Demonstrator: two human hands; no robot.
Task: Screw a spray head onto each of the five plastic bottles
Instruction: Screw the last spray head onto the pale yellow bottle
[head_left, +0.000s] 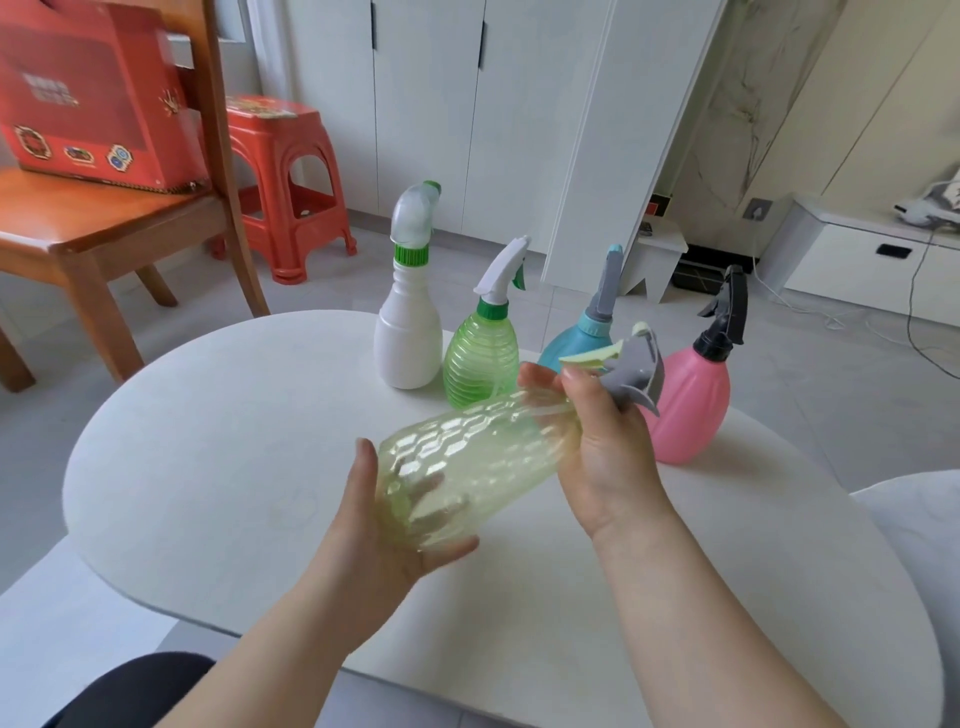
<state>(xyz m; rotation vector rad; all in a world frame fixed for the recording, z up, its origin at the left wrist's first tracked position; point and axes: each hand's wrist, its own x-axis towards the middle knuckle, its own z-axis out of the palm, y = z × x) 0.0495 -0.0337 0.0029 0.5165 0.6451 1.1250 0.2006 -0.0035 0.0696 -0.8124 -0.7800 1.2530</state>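
A clear yellow-green bottle (467, 457) with a honeycomb pattern is held tilted above the white table (234, 441). My left hand (379, 525) cups its base. My right hand (602, 436) wraps the bottle's neck, where a grey spray head (636, 371) with a pale green trigger sits. Behind stand a white bottle (408, 343), a green ribbed bottle (480, 358), a teal bottle (571, 345) and a pink bottle (685, 410), each upright with a spray head on top.
A wooden chair (104, 228) with a red box (93, 104) stands at the left, a red plastic stool (285, 192) behind it. White cabinets line the back. A second white surface (919, 519) lies at the right.
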